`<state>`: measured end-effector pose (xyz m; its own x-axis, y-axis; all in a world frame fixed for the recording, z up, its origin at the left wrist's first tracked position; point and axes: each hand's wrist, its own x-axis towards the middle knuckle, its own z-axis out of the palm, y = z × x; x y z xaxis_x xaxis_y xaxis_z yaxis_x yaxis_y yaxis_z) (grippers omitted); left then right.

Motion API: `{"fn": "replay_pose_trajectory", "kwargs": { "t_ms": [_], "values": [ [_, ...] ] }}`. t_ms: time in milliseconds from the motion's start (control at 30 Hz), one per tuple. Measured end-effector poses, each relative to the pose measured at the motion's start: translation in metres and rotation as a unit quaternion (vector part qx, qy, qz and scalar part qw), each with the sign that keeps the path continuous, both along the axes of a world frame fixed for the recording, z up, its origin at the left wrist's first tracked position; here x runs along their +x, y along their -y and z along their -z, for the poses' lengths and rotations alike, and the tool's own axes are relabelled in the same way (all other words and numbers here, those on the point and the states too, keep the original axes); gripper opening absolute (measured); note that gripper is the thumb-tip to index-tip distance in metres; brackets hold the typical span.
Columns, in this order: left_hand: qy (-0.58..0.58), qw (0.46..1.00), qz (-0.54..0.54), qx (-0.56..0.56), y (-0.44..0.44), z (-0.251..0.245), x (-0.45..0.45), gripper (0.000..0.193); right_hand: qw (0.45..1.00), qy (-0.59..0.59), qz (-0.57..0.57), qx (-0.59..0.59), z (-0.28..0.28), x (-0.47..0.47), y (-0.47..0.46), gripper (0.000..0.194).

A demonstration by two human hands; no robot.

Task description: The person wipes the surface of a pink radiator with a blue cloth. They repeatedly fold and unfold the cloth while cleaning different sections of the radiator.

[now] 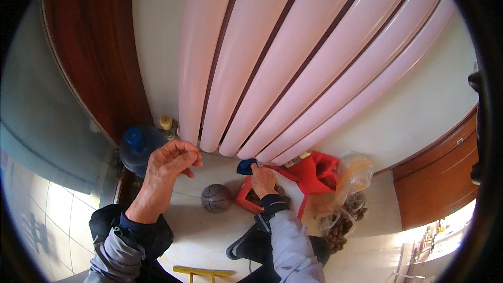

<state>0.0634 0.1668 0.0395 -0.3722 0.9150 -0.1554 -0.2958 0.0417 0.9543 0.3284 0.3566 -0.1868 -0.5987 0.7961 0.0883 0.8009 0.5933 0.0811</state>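
My right hand (263,181) grips a dark blue cloth (245,167) at the lower ends of the pale pink radiator columns (271,86). Beneath that hand stands a red bag (244,195) with brown lumpy things in it, too small to name. My left hand (173,163) is raised near the radiator's lower left end, thumb against its curled fingers. Nothing shows between them. Just left of it are a radiator valve with a yellowish cap (166,122) and a large clear blue water bottle (135,151).
A grey basketball (216,198) rests on the tiled floor. Right of the red bag lie another red bag (318,173), clear plastic bags (355,173) and brown produce, perhaps walnuts (338,232). A yellow frame (202,271) is at my feet. Brown wood panelling (94,47) rises at left.
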Motion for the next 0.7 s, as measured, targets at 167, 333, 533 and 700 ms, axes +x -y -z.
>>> {"fn": "replay_pose_trajectory", "kwargs": {
  "t_ms": [167,333,533,700],
  "values": [
    [-0.002,1.000,0.001,0.012,0.000,-0.001,0.000,0.012,0.676,-0.495,0.235,-0.492,-0.035,0.006,0.023,0.025],
    [-0.007,1.000,0.002,0.018,0.002,0.002,0.000,0.014,0.526,-0.664,0.185,-0.498,-0.128,0.002,0.054,0.029],
    [0.017,0.999,0.006,0.046,0.004,0.005,-0.001,0.013,0.595,-0.774,0.020,-0.218,-0.322,0.016,0.059,0.028],
    [0.032,0.997,0.005,0.064,0.006,0.005,0.000,0.013,0.792,-0.562,-0.044,0.234,-0.505,0.017,0.038,0.032]
  ]
}}
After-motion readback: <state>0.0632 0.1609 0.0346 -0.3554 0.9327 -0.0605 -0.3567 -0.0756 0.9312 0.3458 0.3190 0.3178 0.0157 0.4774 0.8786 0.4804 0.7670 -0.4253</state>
